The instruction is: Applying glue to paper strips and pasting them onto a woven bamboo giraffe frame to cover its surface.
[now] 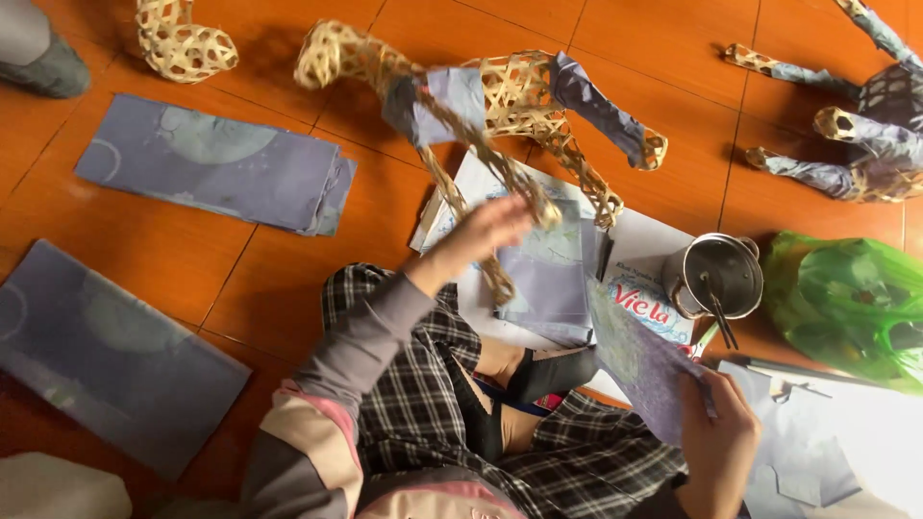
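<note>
A woven bamboo animal frame (510,96), partly covered with grey-blue paper, stands on the orange tile floor in front of me. My left hand (486,231) is raised under it and grips one of its thin woven legs. My right hand (721,437), low at the right, holds a purple-grey paper sheet (639,360) by its near edge. Under the frame lie more grey-blue sheets (548,274) on white paper. My knees in checked cloth fill the bottom middle.
A small metal pot (721,274) with a brush in it stands at the right, beside a green plastic bag (851,303). Stacks of grey paper (216,163) lie at left. A second paper-covered frame (865,135) lies top right. Someone's foot (43,53) shows top left.
</note>
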